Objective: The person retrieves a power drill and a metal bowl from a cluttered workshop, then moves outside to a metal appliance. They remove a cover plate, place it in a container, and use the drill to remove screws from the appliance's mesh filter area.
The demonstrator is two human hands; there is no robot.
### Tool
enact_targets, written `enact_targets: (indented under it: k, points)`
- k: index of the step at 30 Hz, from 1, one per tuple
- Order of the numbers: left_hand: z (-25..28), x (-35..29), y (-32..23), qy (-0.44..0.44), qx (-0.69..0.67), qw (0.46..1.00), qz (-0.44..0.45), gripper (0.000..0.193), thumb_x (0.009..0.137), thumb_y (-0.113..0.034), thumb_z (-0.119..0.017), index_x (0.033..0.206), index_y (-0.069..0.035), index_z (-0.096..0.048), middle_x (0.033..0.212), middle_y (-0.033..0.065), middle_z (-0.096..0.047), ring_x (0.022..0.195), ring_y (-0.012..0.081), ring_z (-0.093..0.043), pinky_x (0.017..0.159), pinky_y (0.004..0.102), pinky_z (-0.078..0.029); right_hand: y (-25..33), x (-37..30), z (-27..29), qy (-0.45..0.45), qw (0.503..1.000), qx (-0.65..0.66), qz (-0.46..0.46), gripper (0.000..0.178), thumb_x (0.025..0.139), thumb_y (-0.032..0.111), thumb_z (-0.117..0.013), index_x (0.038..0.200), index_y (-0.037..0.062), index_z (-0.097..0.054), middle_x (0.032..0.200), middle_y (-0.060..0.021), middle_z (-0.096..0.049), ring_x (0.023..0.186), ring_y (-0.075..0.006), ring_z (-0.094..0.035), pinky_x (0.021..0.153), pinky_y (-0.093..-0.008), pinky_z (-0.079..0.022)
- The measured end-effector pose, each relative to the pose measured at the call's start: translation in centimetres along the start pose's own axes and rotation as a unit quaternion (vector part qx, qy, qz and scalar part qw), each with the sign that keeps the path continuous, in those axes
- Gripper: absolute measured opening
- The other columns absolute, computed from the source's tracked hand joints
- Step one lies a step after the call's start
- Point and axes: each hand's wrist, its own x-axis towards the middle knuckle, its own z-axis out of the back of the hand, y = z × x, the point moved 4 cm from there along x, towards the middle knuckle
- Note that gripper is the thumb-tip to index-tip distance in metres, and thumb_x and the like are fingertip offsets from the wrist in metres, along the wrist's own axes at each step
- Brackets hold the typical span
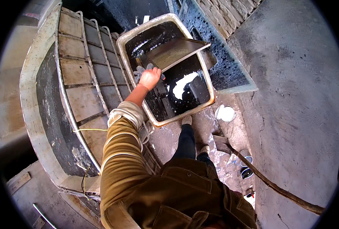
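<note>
My left hand [150, 78] reaches over a pale-rimmed rectangular tub [120, 49] and is closed. A dark grey lumpy bundle [139, 72], perhaps a rag or glove, shows at its fingers. A dark strip with a small reddish end sticks out by the fist; I cannot make out its kind. Dark, shiny liquid [165, 97] with white reflections fills much of the tub. Slanting across the tub is a flat, brownish rectangular panel [181, 49], its far right corner over the rim and its near edge beside my hand. My right hand is out of view.
Left of the tub stands a large pale container with a metal bar grid [95, 57]. On the floor to the right lie a white bucket [226, 113], a shovel [222, 144] with a long wooden handle, and small dark containers [247, 173]. A concrete slab [291, 76] borders the right side.
</note>
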Motion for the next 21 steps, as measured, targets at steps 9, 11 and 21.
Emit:
enact_targets:
  k: [9,11,21]
  points:
    - [-12.3,-7.0,-5.5,0.075,-0.021,0.997,0.008,0.009,0.071,-0.010,-0.054,0.077,-0.008,-0.047,0.068,0.0087,-0.052,0.056,0.0222,-0.061,0.047,0.0342,-0.048,-3.5,0.3,-0.1,0.011,0.998,0.031,-0.060,0.022,0.074,0.000,-0.055,0.095,-0.0053,-0.055,0.072,-0.0129,-0.060,0.061,-0.0205,-0.063,0.054,-0.0304,-0.052]
    - [-14.8,-7.7,-6.9,0.082,-0.024,0.996,0.017,0.008,0.072,-0.010,-0.053,0.077,-0.008,-0.048,0.067,0.0086,-0.053,0.055,0.0227,-0.061,0.047,0.0346,-0.049,-4.6,0.9,-0.1,0.012,0.997,0.022,-0.074,0.021,0.075,0.000,-0.054,0.095,-0.0053,-0.055,0.072,-0.0135,-0.061,0.061,-0.0205,-0.063,0.054,-0.0307,-0.052]
    - [-20.3,-11.4,-8.9,0.203,-0.005,0.970,0.131,0.012,0.078,-0.010,-0.049,0.085,-0.005,-0.058,0.080,0.0149,-0.064,0.067,0.0279,-0.065,0.056,0.0379,-0.052,-13.2,1.7,1.8,0.053,0.992,-0.019,-0.114,0.022,0.077,0.003,-0.052,0.098,-0.0043,-0.055,0.071,-0.0130,-0.062,0.062,-0.0196,-0.063,0.054,-0.0298,-0.051]
